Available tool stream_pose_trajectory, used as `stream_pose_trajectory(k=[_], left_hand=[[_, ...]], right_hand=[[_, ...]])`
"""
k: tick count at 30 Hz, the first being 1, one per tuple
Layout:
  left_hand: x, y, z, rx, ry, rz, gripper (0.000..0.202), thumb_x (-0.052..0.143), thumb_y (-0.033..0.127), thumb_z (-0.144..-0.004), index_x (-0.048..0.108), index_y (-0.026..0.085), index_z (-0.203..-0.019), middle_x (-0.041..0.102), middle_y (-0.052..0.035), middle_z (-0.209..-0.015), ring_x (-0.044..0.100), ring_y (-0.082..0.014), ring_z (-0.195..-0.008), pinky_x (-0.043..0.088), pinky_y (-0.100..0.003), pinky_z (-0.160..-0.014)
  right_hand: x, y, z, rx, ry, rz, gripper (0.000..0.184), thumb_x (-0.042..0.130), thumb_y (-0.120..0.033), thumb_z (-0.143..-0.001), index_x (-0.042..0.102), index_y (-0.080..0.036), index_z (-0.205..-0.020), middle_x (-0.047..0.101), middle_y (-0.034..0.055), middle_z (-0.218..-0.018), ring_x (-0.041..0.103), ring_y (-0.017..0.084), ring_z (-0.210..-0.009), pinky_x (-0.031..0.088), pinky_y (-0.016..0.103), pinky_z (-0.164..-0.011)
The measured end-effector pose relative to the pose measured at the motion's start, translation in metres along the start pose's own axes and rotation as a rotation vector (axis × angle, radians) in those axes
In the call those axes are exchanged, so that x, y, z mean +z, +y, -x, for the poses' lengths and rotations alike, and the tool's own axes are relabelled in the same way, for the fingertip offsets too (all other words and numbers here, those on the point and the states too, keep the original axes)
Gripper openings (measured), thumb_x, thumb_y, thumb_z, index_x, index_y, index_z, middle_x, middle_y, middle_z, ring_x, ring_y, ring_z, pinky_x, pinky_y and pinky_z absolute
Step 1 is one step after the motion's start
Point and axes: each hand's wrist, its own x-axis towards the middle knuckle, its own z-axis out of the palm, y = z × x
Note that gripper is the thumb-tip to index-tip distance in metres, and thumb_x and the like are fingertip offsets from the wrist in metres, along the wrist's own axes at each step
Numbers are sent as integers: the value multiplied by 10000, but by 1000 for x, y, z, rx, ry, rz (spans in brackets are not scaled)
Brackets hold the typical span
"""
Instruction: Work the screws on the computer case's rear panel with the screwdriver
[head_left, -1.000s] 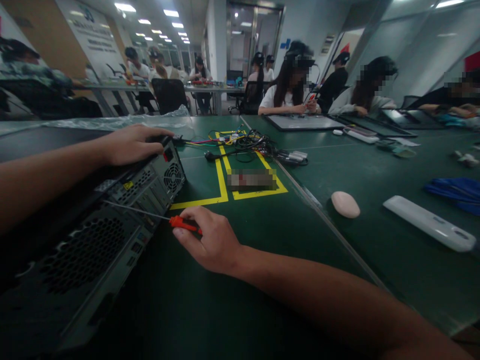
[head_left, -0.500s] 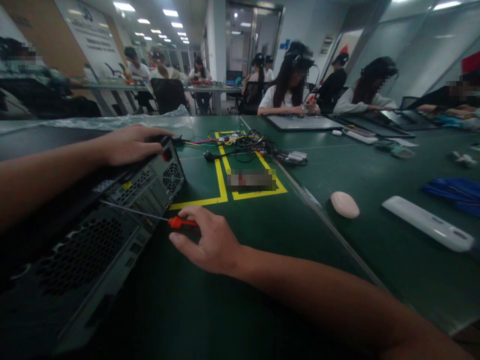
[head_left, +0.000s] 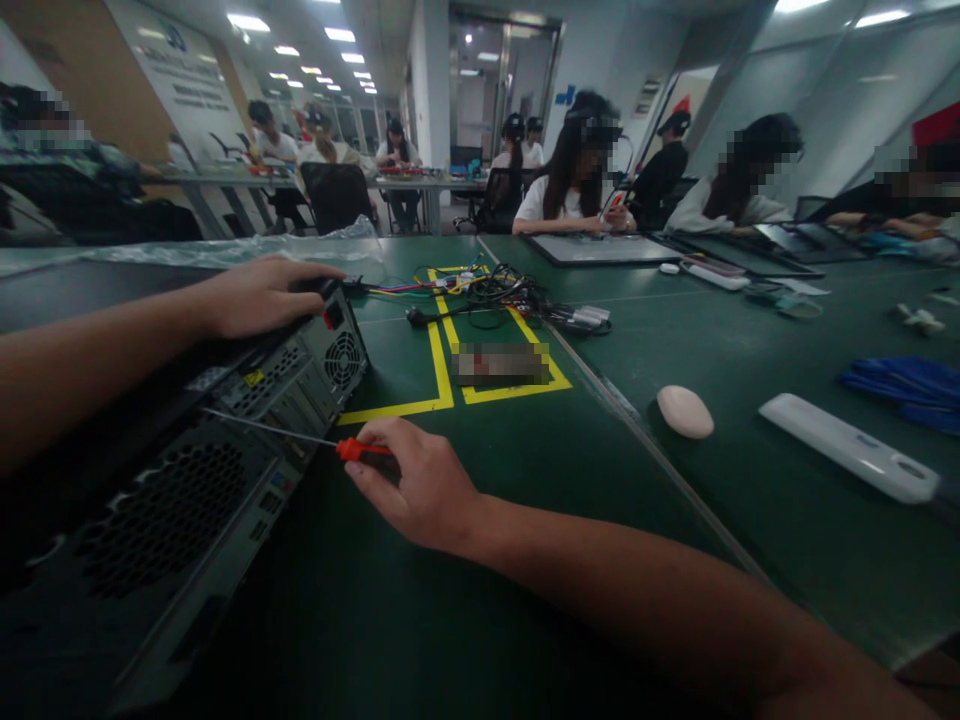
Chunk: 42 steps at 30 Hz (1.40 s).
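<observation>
Black-and-grey metal computer case (head_left: 289,395) at left, toward near edge of green bench (head_left: 562,450). Left hand (head_left: 259,290): fingers loosely open over case's top. Right hand (head_left: 424,485): thumb and fingers closed round orange-handled, steel-shafted screwdriver (head_left: 349,450), tip at case's rear; contact unclear.

Orange-handled screwdriver (head_left: 355,450); computer case (head_left: 225,415) apparently black, its grey back (head_left: 306,385) honeycomb-patterned; green table (head_left: 570,470), yellow tape (head_left: 405,410) toward its far edge.
</observation>
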Motion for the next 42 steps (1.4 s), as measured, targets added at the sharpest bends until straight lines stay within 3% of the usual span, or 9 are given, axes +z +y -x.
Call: stream_pose_trajectory(k=[21, 30, 33, 36, 42], left_hand=[[1, -1, 0, 11, -8, 11, 855, 424, 609, -857, 580, 120, -1540, 679, -152, -1407, 621, -363, -1301, 429, -499, -1166], [1, -1, 0, 14, 6, 12, 828, 430, 612, -873, 593, 146, -1538, 672, -159, -1431, 614, -376, -1314, 432, -512, -1161], [1, 0, 0, -5, 9, -4, 838, 426, 616, -868, 589, 145, -1541, 670, -159, -1430, 617, -376, -1305, 435, -511, -1155], [1, 1, 0, -3, 6, -15, 831, 421, 603, -862, 596, 144, -1533, 671, -142, -1427, 615, -378, -1297, 428, -515, -1162], [1, -1, 0, -2, 10, 2, 817, 437, 594, -860, 600, 153, -1528, 687, -125, -1400, 618, -372, -1294, 436, -504, -1158]], right_hand=[[-2, -3, 0, 1, 12, 63, 293, 598, -436, -1054, 623, -208, -1236, 749, 69, -1129, 717, 187, -939, 574, 318, -846], [-1, -3, -2, -18, -12, 137, 348, 450, -454, -1122, 653, -191, -1226, 739, 85, -1116, 706, 199, -1019, 567, 334, -915], [1, -2, -1, -28, 7, 90, 346, 545, -469, -1077, 609, -201, -1286, 738, 88, -1178, 719, 215, -1061, 581, 357, -937], [1, -1, 0, -26, 9, 66, 374, 627, -435, -1024, 568, -210, -1316, 734, 87, -1198, 731, 229, -1055, 597, 371, -916], [0, 0, -1, -33, -10, 78, 229, 573, -334, -1052, 574, -209, -1243, 726, 86, -1174, 725, 214, -1038, 585, 352, -912]])
